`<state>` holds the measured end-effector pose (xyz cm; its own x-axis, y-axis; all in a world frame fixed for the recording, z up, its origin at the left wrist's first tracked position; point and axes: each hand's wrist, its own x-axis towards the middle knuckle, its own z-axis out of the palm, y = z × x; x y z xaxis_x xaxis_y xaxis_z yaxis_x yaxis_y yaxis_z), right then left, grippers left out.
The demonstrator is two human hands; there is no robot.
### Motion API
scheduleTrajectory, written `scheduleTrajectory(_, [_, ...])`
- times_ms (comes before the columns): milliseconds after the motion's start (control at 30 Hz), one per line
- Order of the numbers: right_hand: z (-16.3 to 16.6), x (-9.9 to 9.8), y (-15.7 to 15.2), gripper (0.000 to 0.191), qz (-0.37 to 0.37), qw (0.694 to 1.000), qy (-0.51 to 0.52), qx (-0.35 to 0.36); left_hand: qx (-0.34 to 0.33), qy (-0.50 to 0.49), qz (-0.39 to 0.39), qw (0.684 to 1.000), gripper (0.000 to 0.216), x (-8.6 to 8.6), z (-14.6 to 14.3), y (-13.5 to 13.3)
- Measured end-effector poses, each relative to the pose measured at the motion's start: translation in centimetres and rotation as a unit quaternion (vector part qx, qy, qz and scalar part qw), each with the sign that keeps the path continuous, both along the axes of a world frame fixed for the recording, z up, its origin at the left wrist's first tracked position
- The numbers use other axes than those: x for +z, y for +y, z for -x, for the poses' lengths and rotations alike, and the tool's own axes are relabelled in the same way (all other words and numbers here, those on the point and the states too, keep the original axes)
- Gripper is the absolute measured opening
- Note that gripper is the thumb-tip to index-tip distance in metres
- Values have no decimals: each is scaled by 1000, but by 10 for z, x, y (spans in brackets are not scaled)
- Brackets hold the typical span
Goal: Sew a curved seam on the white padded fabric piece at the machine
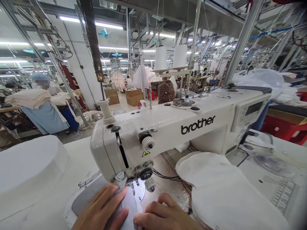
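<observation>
A white cloth (131, 204) is held down beneath the needle end of the sewing machine (163, 127). It is pressed by the left hand (102, 206), its fingers (117, 198) slightly spread. Its edge is touched by the right hand (161, 211), fingers curled; whether it is pinched cannot be told. White padded pieces (216, 182) are seen alongside.

Sewing machine (163, 137) marked "brother"; needle area (134, 188) lit. Left hand (102, 207) palm-down on pale fabric (130, 203), fingers spread. Right hand (165, 214) at fabric's right edge, fingers bent; grip unclear. White cloth pieces (223, 188) right of right hand. Two thread cones (161, 58) above machine. Person in patterned top (166, 91) beyond machine.
</observation>
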<state>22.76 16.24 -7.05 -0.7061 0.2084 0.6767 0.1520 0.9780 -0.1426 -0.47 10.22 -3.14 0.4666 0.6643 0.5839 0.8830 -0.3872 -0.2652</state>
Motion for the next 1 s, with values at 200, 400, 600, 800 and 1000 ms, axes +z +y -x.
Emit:
scheduleTrajectory(200, [8, 2, -1, 27, -7, 995, 95, -7, -19, -34, 27, 999, 29, 8, -5, -2])
scheduleTrajectory(400, [7, 2, -2, 31, 2, 997, 74, -1, -17, -7, 26, 999, 30, 8, -3, -2])
scheduleTrajectory(600, [7, -5, -1, 35, -5, 999, 33, -21, -17, -16, 26, 999, 29, 13, -5, -2])
scheduleTrajectory(800, [11, 0, -3, 32, -19, 998, 61, -26, 0, -37, 35, 999, 30, 0, -1, -3])
scheduleTrajectory(1000, [5, 9, -4, 33, -25, 996, 80, -28, -14, -47, 71, 996, 26, 1, -1, -3])
